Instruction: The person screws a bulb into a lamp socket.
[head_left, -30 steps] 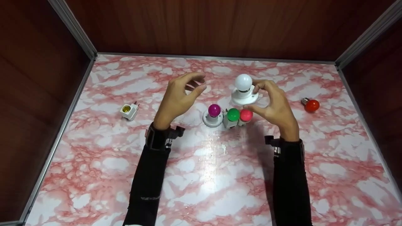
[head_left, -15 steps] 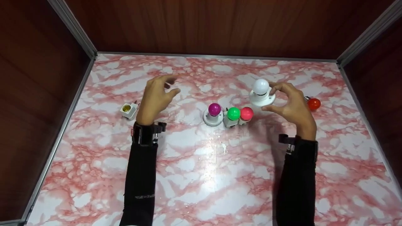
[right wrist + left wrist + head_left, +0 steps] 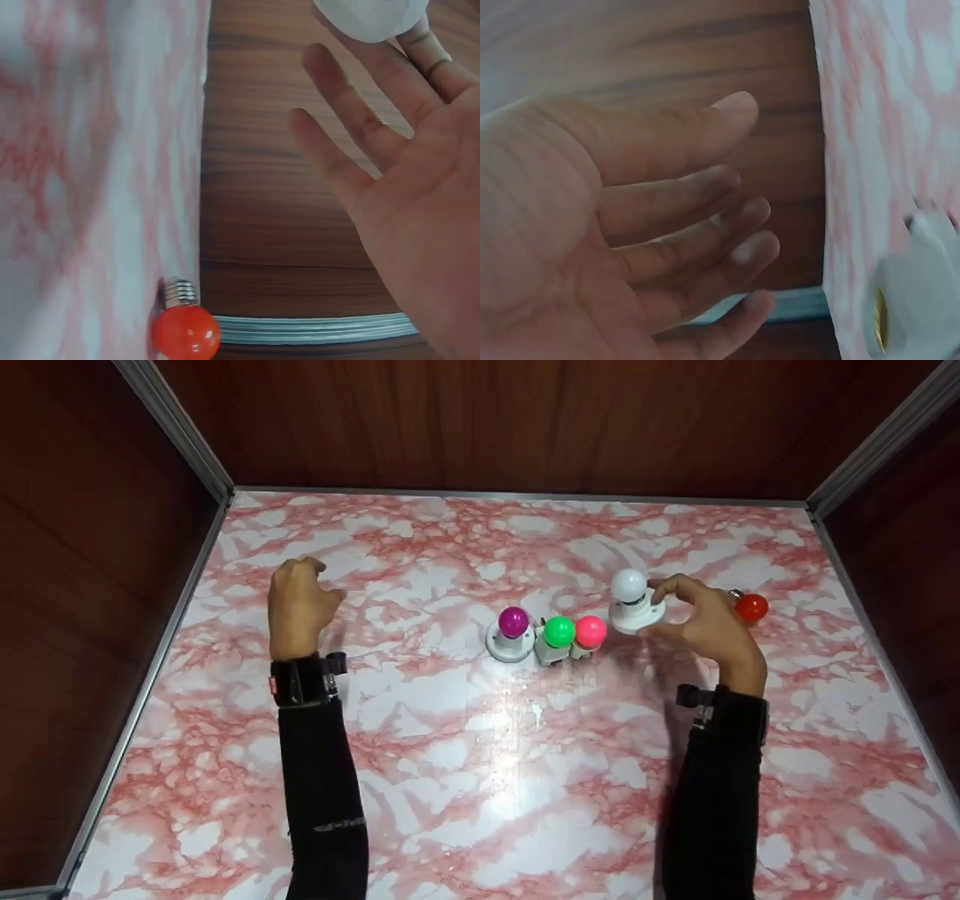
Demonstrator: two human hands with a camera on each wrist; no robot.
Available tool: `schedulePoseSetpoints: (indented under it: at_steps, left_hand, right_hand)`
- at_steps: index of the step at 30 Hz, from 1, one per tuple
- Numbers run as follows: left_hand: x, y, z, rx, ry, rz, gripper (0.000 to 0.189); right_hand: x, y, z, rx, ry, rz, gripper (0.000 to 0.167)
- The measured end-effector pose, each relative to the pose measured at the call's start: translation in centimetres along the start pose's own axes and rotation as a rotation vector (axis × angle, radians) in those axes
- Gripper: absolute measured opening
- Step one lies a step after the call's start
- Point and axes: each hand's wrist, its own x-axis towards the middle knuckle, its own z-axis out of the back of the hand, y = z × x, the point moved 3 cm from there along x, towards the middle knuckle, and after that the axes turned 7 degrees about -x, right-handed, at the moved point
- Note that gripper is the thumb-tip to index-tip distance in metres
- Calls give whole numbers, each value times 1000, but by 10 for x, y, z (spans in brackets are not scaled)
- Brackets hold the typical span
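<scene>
My right hand (image 3: 709, 619) grips a round white lamp holder (image 3: 637, 619) by its edge. A white light bulb (image 3: 628, 585) stands upright in that holder. In the right wrist view, only a white edge shows at the top by the fingers. My left hand (image 3: 298, 611) hangs over the left side of the table with nothing in its loosely bent fingers. Close to it in the left wrist view is a white plug-in socket (image 3: 922, 292) with metal pins and a yellow inside; in the head view the hand hides this socket.
A loose orange-red bulb (image 3: 751, 607) lies right of the right hand. Mid-table stand a purple bulb (image 3: 514, 622) in a round holder, a green bulb (image 3: 559, 631) and a pink bulb (image 3: 591, 631) in white sockets. Wooden walls (image 3: 480, 427) enclose the marbled table (image 3: 420, 780).
My left hand has moved left, until it covers the plug-in socket. My right hand has carried the lamp holder with the white bulb to the right and a little nearer.
</scene>
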Motion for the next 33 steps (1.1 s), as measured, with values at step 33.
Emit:
schedulePoseSetpoints:
  at_steps: [33]
  left_hand:
    - [6,20,-19,-46,145,149,53]
  right_hand:
    - [13,-31,-32,-65,289,-160,83]
